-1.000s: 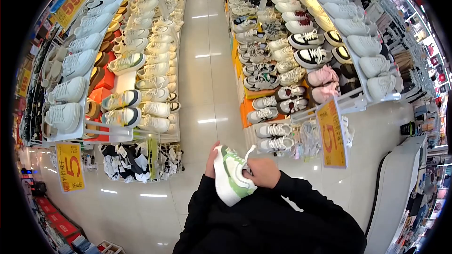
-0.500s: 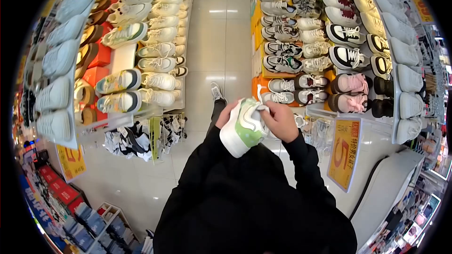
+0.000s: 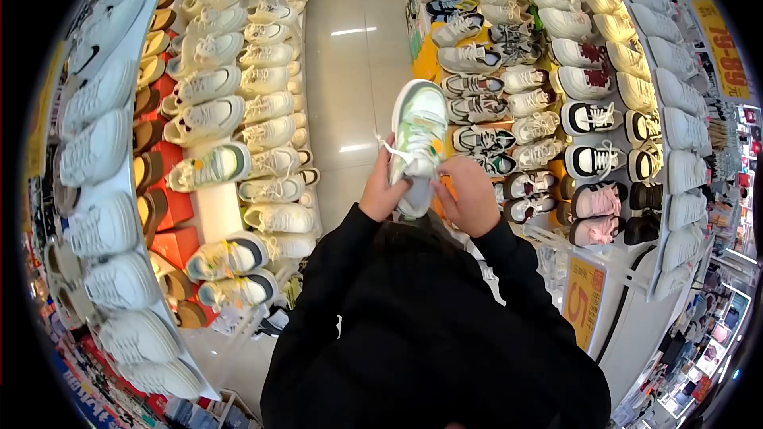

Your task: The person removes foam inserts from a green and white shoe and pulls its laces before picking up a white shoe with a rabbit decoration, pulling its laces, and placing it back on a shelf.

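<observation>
A white and green sneaker (image 3: 419, 131) with white laces is held up over the aisle, its toe pointing away from me and its top facing up. My left hand (image 3: 385, 188) is closed around the left side of the shoe, near the collar. On the other side, my right hand (image 3: 469, 195) has its thumb and fingers at the collar and tongue, closed on the shoe's edge. The shoe's heel is the part nearest my body.
Rows of pale shoes (image 3: 274, 101) fill the left rack, with red boxes (image 3: 176, 246) among them. More sneakers (image 3: 592, 117) line the right rack. Tiled floor (image 3: 342, 71) runs between. A yellow price sign (image 3: 584, 302) hangs at the lower right.
The sneaker has turned from heel-side view to toe away with its top showing, and it is higher in view. Both hands have shifted their hold. The view has moved over the racks.
</observation>
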Demonstrator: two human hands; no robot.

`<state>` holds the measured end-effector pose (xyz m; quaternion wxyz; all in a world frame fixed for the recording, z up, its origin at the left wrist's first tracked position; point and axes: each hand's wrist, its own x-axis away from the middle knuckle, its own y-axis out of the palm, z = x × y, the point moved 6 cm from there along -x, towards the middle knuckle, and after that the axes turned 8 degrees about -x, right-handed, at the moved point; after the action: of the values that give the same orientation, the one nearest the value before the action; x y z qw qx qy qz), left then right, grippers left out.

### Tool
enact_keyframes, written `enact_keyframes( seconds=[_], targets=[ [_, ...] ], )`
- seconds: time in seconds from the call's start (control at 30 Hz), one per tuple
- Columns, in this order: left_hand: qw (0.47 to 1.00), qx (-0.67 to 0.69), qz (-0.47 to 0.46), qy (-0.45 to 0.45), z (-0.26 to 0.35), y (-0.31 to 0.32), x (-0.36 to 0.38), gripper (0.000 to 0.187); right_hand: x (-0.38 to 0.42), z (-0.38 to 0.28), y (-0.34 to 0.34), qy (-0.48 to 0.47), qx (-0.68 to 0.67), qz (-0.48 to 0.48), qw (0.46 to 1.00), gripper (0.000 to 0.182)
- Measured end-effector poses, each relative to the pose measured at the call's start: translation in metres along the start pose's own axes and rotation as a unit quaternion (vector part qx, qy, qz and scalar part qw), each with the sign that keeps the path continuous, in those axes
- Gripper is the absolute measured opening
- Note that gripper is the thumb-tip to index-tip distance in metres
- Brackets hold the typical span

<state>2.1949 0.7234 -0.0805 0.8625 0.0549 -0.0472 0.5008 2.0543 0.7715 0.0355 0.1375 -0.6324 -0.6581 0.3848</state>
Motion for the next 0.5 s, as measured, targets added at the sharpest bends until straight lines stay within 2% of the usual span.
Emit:
enact_keyframes(
  seconds=[0.07, 0.1, 0.13, 0.23, 0.27, 0.37, 0.4, 0.5],
  targets=[
    [0.991, 0.13, -0.001, -0.027, -0.002, -0.014, -0.025, 0.086, -0.011, 0.016, -0.009, 0.067, -0.053, 0.086, 0.993, 0.031],
    [0.99, 0.138, 0.004, -0.025, 0.007, -0.02, -0.037, 0.086, -0.021, 0.025, -0.014, 0.097, -0.08, 0.129, 0.984, 0.035],
    [0.989, 0.147, 0.009, -0.025, 0.017, -0.024, -0.046, 0.087, -0.032, 0.033, -0.013, 0.109, -0.103, 0.135, 0.979, 0.042],
    [0.984, 0.172, 0.003, -0.037, 0.024, -0.035, -0.08, 0.087, -0.069, 0.058, 0.004, 0.138, -0.153, 0.109, 0.972, 0.046],
    [0.98, 0.194, -0.002, -0.052, 0.022, -0.038, -0.092, 0.087, -0.081, 0.066, 0.01, 0.151, -0.198, 0.102, 0.963, 0.041],
    [0.976, 0.205, 0.029, -0.075, 0.028, -0.049, -0.137, 0.087, -0.118, 0.087, 0.017, 0.176, -0.203, 0.082, 0.96, 0.035],
    [0.976, 0.199, 0.047, -0.08, 0.031, -0.053, -0.152, 0.086, -0.135, 0.094, 0.017, 0.161, -0.14, 0.102, 0.972, 0.02],
    [0.992, 0.079, 0.096, -0.015, 0.034, -0.074, -0.207, 0.084, -0.179, 0.142, 0.032, 0.185, -0.075, -0.025, 0.98, 0.01]
  ],
)
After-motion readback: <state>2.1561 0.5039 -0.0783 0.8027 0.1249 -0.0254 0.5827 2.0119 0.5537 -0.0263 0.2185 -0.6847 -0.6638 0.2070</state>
